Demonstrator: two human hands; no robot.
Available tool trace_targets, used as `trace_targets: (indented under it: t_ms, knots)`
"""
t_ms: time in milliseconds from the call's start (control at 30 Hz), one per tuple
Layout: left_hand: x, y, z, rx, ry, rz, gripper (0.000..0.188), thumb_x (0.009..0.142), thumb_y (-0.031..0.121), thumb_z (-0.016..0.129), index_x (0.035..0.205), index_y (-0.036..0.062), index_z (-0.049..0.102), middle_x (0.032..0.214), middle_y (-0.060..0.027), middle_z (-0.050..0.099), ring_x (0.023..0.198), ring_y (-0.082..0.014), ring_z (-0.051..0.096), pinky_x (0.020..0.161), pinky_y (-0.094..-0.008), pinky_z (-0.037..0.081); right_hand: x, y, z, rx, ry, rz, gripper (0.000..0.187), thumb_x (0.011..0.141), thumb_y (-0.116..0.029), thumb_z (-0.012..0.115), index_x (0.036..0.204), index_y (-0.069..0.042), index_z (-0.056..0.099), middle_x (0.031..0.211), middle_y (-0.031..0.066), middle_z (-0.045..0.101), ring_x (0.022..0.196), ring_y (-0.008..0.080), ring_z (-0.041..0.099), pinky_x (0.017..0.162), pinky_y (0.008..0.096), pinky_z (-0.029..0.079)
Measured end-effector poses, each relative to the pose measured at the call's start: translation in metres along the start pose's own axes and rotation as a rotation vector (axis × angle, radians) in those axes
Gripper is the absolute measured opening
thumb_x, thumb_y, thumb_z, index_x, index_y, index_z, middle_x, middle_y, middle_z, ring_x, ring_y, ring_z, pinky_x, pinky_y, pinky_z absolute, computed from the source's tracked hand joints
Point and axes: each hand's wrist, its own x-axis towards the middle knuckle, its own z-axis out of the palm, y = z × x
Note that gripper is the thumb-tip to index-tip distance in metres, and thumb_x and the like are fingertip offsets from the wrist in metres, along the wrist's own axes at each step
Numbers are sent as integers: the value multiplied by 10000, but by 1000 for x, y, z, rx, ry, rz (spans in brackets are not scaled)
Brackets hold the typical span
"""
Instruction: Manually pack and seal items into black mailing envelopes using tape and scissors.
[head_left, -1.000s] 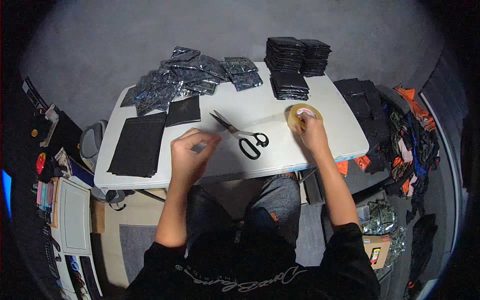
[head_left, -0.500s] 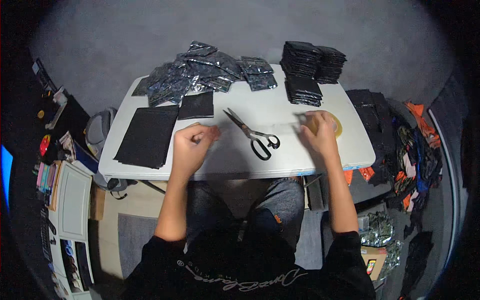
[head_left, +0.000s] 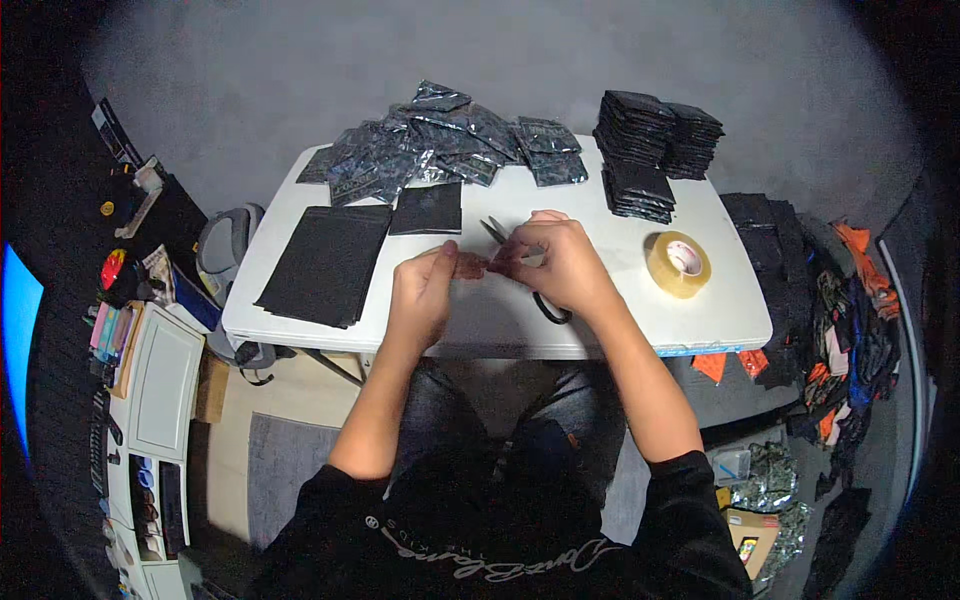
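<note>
My left hand [head_left: 425, 290] and my right hand [head_left: 555, 262] meet over the middle of the table. Both are closed in a pinch, fingertips nearly touching. Whatever they pinch is too small and shaded to name. Under my right hand lie black-handled scissors [head_left: 493, 230], partly covered, blades pointing away to the left. A roll of clear yellowish tape [head_left: 680, 265] rests on its side to the right of that hand. Just beyond my left hand is a small black folded packet [head_left: 427, 209]. Left of it lies a stack of flat black sheets or bags [head_left: 325, 265].
A heap of shiny dark plastic packets [head_left: 420, 140] covers the white table's [head_left: 600, 330] far left. Stacked black packets [head_left: 640, 150] stand at the far right. Beyond the right edge lie dark and orange cloth items [head_left: 840, 330]. A white cabinet [head_left: 165, 380] stands at left.
My right hand has left the tape roll and moved left to meet my left hand over the scissors. My left hand has shifted slightly right. The whole view has shifted a little.
</note>
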Motion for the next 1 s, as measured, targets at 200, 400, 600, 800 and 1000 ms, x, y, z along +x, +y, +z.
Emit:
trace_targets:
  t_ms: [200,400,600,800,1000]
  knots:
    - [18,-13,-10,118,252,-133,524,1154,433,331,1442,132,648,963,-88,728,763,-129,572,723,-295,501,-3,1,-11,-78,65,112,89,766,-131,841,792,-78,774,736,74,725,780,245,661,826,366,524]
    - [13,-18,4,262,-6,27,300,987,256,735,1217,63,735,1063,-86,705,927,-175,667,821,-307,539,-7,25,-19,31,55,168,162,788,-202,885,783,-69,793,744,47,739,766,190,629,706,352,516]
    - [16,-25,26,175,19,-82,277,908,232,824,1090,35,755,1028,-103,715,971,-205,692,857,-343,547,-3,20,-18,11,48,134,151,788,-212,872,795,-82,796,758,46,741,789,209,641,765,365,525]
    - [19,-21,21,228,75,12,159,927,145,795,982,1,753,977,-93,717,889,-181,685,824,-319,541,-13,38,-28,-254,66,50,189,809,-223,829,945,-98,789,787,39,744,834,264,653,940,422,488]
    - [22,-26,-10,311,163,114,75,902,19,770,976,4,765,958,-94,725,852,-176,684,798,-300,536,-49,25,-27,-245,335,298,153,820,-95,794,915,-32,691,758,106,664,807,301,656,753,395,516]
